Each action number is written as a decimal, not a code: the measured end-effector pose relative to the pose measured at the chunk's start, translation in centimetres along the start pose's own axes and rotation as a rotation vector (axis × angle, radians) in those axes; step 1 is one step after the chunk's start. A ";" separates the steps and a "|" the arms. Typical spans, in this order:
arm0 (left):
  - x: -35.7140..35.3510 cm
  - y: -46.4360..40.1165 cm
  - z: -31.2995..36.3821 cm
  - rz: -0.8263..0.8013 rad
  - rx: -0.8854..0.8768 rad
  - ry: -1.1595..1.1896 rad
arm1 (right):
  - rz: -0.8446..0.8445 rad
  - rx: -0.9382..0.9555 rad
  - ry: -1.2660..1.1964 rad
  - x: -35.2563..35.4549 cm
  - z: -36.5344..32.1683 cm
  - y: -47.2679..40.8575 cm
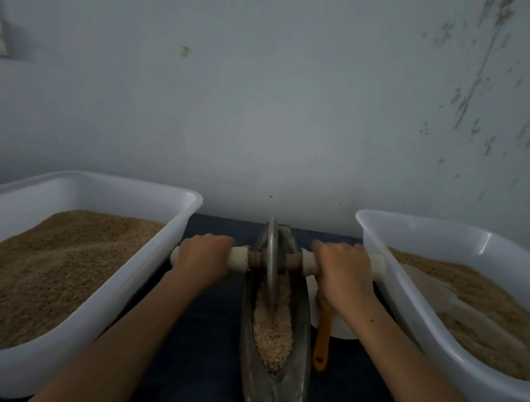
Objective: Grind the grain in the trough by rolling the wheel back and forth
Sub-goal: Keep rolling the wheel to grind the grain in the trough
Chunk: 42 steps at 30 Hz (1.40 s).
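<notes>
Head view shows the left hand (205, 255) and right hand (343, 275) each curled over one pale end of the axle (292, 262), with the wheel (271, 263) standing upright between them at the far end of the trough (298, 352), well ahead of the grain (272, 331) lying toward the wrists. Judged by its grey metal look, the wheel is heavy, rigid and narrow-edged, liable to tip sideways, so both axle ends are the correct hold, with even downward pressure. Grain is loose and will shift or spill; a white tub (79, 304) sits just outside each hand.
</notes>
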<state>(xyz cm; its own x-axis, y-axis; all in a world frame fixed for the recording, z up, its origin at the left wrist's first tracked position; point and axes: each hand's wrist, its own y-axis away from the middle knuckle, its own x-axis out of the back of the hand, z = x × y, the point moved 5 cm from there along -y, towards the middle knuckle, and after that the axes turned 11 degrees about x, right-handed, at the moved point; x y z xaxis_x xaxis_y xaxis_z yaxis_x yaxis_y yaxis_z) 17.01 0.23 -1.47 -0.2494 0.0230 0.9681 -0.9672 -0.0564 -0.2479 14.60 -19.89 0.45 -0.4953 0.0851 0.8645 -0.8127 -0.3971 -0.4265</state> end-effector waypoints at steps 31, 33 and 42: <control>0.8 0.1 0.8 0.071 0.004 -0.094 | -0.087 -0.042 -0.115 -0.4 0.7 0.5; 0.7 0.1 0.7 0.047 -0.006 -0.118 | -0.171 -0.046 -0.146 -0.3 0.8 0.4; 0.2 0.7 0.4 -0.504 -0.066 -0.135 | -0.836 -0.023 -0.304 0.0 0.7 1.7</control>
<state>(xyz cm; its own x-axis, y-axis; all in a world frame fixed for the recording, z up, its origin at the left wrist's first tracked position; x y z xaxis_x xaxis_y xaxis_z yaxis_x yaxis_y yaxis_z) 16.32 -0.21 -1.38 0.2520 -0.0980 0.9627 -0.9676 -0.0085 0.2524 13.41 -21.18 -0.05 0.3633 0.0916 0.9272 -0.8793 -0.2952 0.3737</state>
